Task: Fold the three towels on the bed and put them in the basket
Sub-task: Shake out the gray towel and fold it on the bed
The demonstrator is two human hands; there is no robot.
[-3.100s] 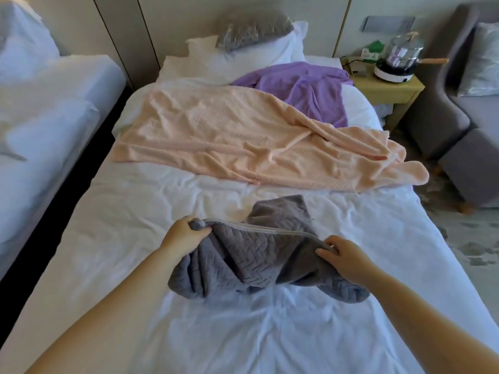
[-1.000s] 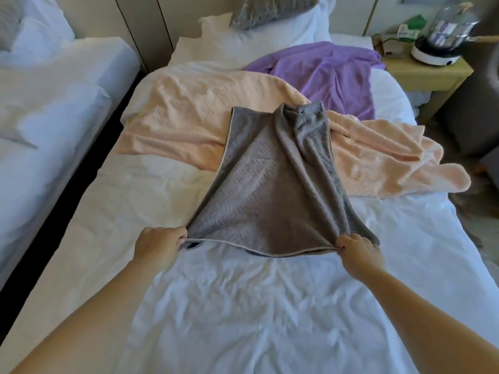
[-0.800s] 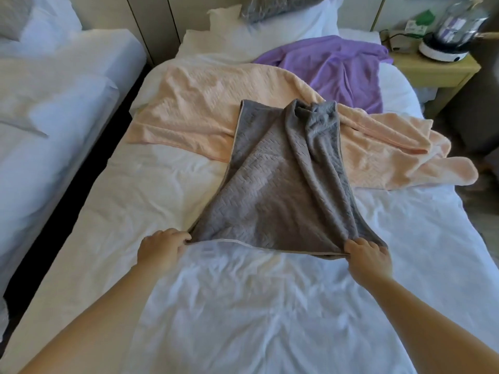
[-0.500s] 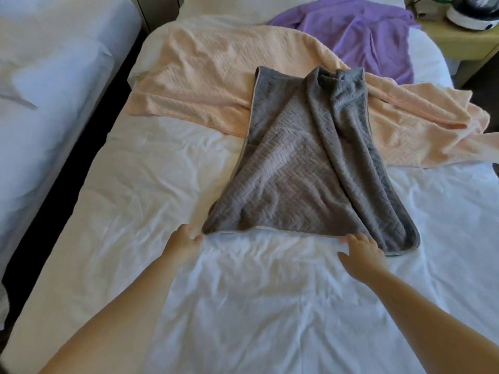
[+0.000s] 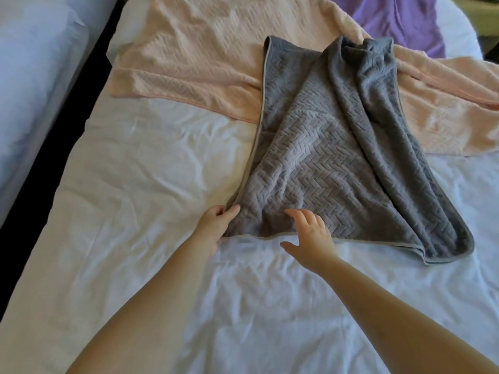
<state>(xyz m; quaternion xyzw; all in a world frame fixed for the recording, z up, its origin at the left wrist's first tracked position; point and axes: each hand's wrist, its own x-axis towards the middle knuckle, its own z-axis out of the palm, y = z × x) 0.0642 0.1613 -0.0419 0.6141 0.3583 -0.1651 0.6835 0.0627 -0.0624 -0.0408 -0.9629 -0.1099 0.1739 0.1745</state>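
Observation:
A grey towel (image 5: 326, 157) with a herringbone weave lies lengthwise on the white bed (image 5: 151, 184), its right side bunched in long folds and its far end resting on a peach towel (image 5: 205, 58). A purple towel (image 5: 399, 20) shows at the top right. My left hand (image 5: 216, 224) pinches the grey towel's near left corner. My right hand (image 5: 310, 236) hovers over the near hem with its fingers spread and holds nothing. No basket is in view.
A second white bed (image 5: 32, 76) runs along the left, across a dark gap (image 5: 54, 168). A sliver of a wooden nightstand (image 5: 486, 17) shows at the top right corner. Wrinkled white sheet fills the near half of the bed.
The grey towel was flung out flat and laid down on the bed. My right hand let go of its near right corner and slid left along the hem. The view tilted down.

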